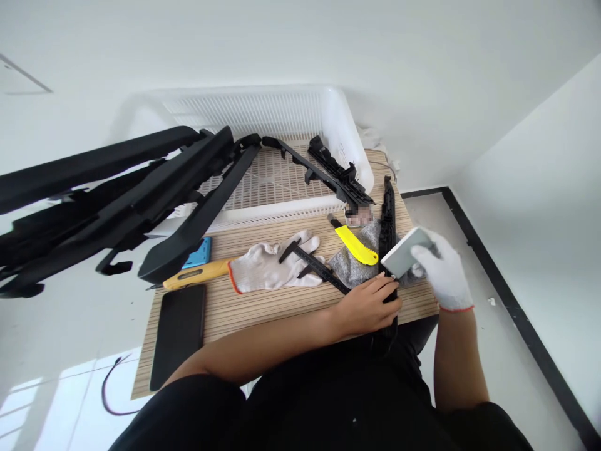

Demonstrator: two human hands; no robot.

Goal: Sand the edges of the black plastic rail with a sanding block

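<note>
A long black plastic strip [387, 219] lies lengthwise at the right end of the worktop [244, 313], its near end hard to make out against dark clothing. Of the two hands, the bare left hand [369, 305] is curled closed over the strip's near part; the right hand [444, 269], in a white glove, grips a pale flat block [407, 250] between thumb and fingers, its lower corner at or just beside the strip (contact cannot be determined). Likely hazards: an uneven press of the block could roll the narrow strip, and a slip could carry its edge into the ungloved fingers. The yellow knife [357, 245], resting on a grey cloth [347, 268] just left of the strip, might be knocked by a sideways jerk. Farther left lie a black caliper [312, 260] across an unworn white glove [263, 269], a yellow-handled tool [200, 274], a blue case [200, 253] and, nearer, a dark phone [181, 332]. On the far side, a white basket [359, 153] holds further black parts [322, 172]; those projecting leftward could slide if bumped. The worktop is striped wood-grain; beyond it are plain pale walls [530, 156], dark skirting [516, 313] and a light floor [488, 313].
</note>
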